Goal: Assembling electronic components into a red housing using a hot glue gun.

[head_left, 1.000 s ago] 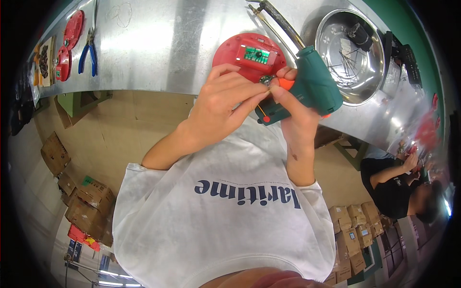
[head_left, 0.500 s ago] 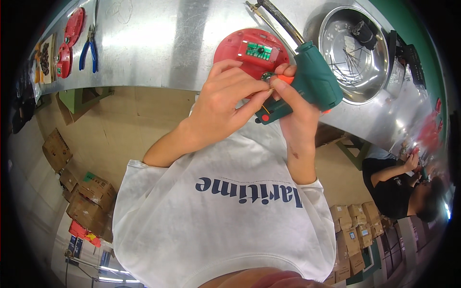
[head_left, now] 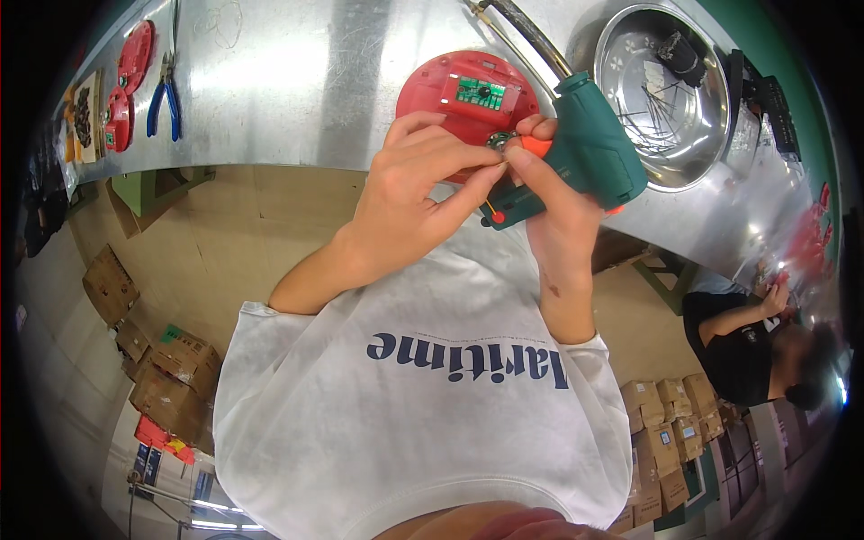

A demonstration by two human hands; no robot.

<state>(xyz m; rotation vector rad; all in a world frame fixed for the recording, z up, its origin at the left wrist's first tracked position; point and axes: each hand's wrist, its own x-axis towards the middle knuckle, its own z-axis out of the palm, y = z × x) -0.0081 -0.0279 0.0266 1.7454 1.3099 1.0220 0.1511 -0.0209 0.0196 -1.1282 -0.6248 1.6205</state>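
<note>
My right hand (head_left: 565,202) is wrapped round a green soldering gun (head_left: 596,144) with an orange trigger (head_left: 537,146). The gun's dark barrel and thin metal tube reach up and away to the left. My left hand (head_left: 418,180) is closed, thumb and forefinger pinched at the gun's near side, meeting the right thumb. What lies in that pinch is too small to make out. A small round metallic part (head_left: 499,139) shows just beyond the fingertips. Behind my left hand lies a round red housing (head_left: 423,94) with a green circuit board (head_left: 480,93) in it.
A shiny steel bowl (head_left: 621,54) at the right holds thin wires and a dark roll. Blue-handled pliers (head_left: 164,103) and red housing parts (head_left: 135,54) lie at the far left of the metal table (head_left: 279,81). Another person (head_left: 733,346) works at the right.
Both hands and the soldering gun have shifted only slightly. The left hand has moved a touch to the left, its pinch still by the right thumb.
</note>
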